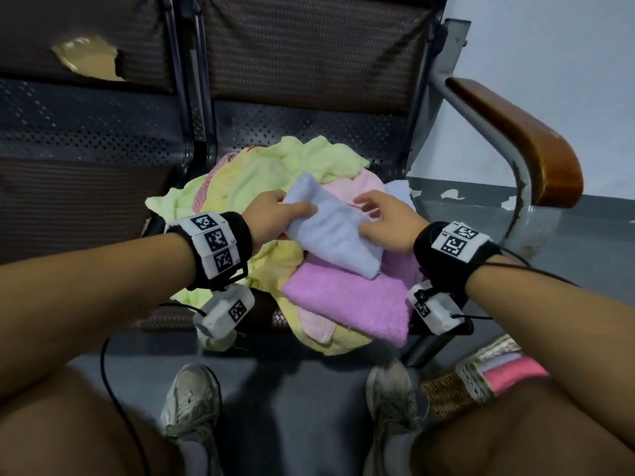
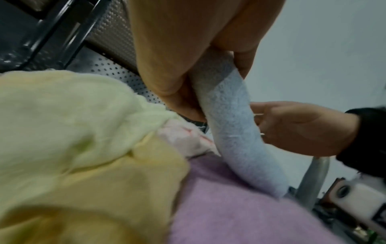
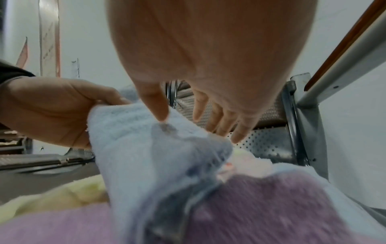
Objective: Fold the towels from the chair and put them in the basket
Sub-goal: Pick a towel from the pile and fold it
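A light blue towel (image 1: 330, 228), folded to a narrow band, lies slanted on top of the pile on the chair seat (image 1: 309, 128). My left hand (image 1: 271, 214) pinches its upper left edge, thumb on top; the left wrist view shows the blue towel (image 2: 231, 125) held between thumb and fingers. My right hand (image 1: 388, 221) hovers at the towel's right edge with fingers spread and straight. Only its thumb touches the blue towel (image 3: 135, 148). A folded purple towel (image 1: 347, 304) lies under it. Crumpled yellow-green towels (image 1: 261, 173) and a pink towel (image 1: 357, 187) lie behind.
A woven basket (image 1: 446, 396) stands on the floor at lower right, beside my right shoe, with folded pink towels (image 1: 515, 372) inside. The chair's wooden armrest (image 1: 525, 139) rises on the right. A second seat (image 1: 86, 194) adjoins on the left. My knees frame the bottom.
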